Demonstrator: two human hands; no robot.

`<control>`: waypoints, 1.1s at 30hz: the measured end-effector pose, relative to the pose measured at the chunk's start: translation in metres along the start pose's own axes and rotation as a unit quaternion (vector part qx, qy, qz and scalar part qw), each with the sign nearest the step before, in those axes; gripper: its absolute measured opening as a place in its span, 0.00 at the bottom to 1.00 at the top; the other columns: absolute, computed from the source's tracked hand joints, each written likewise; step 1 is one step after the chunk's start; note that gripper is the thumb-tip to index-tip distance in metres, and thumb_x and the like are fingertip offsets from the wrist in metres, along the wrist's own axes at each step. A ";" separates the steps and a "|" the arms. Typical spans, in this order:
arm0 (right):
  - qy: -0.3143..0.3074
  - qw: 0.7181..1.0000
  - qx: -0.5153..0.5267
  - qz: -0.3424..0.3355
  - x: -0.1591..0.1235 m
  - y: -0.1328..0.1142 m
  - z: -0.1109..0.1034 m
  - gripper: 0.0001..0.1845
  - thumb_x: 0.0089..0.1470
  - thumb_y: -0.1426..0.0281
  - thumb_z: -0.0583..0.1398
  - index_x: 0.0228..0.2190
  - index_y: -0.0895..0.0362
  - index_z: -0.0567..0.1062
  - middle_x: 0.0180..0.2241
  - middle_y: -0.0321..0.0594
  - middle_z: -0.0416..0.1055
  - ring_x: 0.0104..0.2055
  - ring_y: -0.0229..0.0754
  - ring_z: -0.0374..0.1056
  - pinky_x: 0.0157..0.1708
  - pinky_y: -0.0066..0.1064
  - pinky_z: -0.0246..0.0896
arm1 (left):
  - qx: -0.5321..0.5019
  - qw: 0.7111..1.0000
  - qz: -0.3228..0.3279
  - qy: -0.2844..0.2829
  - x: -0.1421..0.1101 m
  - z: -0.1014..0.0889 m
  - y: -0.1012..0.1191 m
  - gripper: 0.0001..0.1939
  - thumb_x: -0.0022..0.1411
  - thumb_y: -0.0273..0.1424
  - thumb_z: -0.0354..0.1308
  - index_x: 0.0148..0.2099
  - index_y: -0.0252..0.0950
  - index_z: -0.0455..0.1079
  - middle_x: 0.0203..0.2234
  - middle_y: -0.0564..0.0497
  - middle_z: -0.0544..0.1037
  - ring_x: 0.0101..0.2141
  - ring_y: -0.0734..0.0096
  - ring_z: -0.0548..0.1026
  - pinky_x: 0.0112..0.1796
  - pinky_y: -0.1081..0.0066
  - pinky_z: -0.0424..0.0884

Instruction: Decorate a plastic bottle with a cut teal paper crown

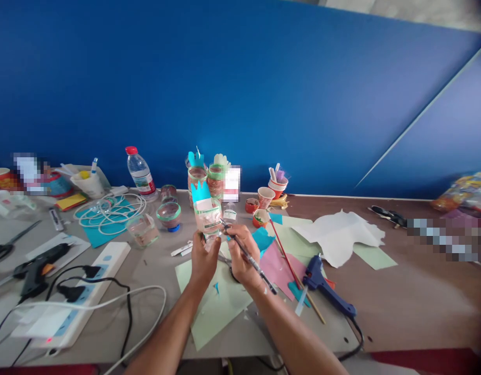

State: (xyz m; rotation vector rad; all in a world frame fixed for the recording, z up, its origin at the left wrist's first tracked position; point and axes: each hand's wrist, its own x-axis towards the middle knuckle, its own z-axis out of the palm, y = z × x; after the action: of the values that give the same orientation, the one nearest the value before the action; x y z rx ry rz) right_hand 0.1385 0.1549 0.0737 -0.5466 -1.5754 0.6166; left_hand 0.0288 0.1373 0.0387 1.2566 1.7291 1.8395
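My left hand [203,259] grips the bottom of a small clear plastic bottle [207,216] held upright above the table, with a blue paper crown on top and a green band round it. My right hand [240,251] pinches a black pen [250,259], whose tip touches the bottle's right side. Under both hands lie light green paper [214,307], pink paper [277,264] and blue paper scraps [262,238].
A blue glue gun [322,284] and a red stick [285,255] lie to the right, with torn white paper [342,232] beyond. At the left are a white power strip [74,302], a black glue gun [37,268], coiled cable [111,208], scissors [5,247]. Decorated jars [207,177], cups [277,185] and a water bottle [140,174] stand by the blue wall.
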 end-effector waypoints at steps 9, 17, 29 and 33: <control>0.004 1.000 -0.009 -0.019 -0.001 0.006 -0.002 0.10 0.59 0.72 0.53 0.42 0.53 0.71 0.38 0.41 0.70 0.40 0.42 0.69 0.40 0.34 0.64 | 0.016 1.000 -0.002 -0.002 -0.001 0.002 0.002 0.13 0.55 0.39 0.58 0.39 0.38 0.62 0.33 0.48 0.73 0.36 0.61 0.73 0.38 0.63 0.68; 0.002 1.000 -0.012 -0.017 -0.001 0.006 -0.002 0.09 0.59 0.72 0.53 0.42 0.54 0.70 0.37 0.40 0.70 0.39 0.41 0.69 0.39 0.33 0.64 | 0.020 1.000 0.007 -0.004 -0.001 0.002 0.000 0.15 0.55 0.42 0.57 0.39 0.37 0.62 0.32 0.49 0.73 0.35 0.62 0.73 0.36 0.64 0.68; -0.002 0.999 -0.027 -0.022 0.001 0.004 -0.001 0.09 0.61 0.71 0.52 0.40 0.54 0.71 0.35 0.40 0.70 0.38 0.42 0.69 0.39 0.34 0.64 | 0.040 0.999 0.014 -0.012 -0.002 0.001 -0.006 0.18 0.57 0.44 0.56 0.42 0.36 0.63 0.34 0.48 0.72 0.36 0.61 0.72 0.37 0.64 0.67; -0.004 1.000 -0.023 -0.016 0.001 0.005 -0.002 0.10 0.60 0.71 0.52 0.42 0.54 0.71 0.36 0.40 0.70 0.38 0.41 0.69 0.38 0.33 0.64 | 0.037 0.999 0.014 -0.011 -0.002 0.001 -0.005 0.17 0.57 0.43 0.56 0.43 0.37 0.63 0.34 0.48 0.72 0.36 0.61 0.72 0.37 0.64 0.67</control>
State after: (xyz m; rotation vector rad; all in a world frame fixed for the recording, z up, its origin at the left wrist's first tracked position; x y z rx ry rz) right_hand 0.1405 0.1591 0.0713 -0.5519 -1.6062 0.5609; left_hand 0.0287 0.1378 0.0329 1.3307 1.7905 1.7851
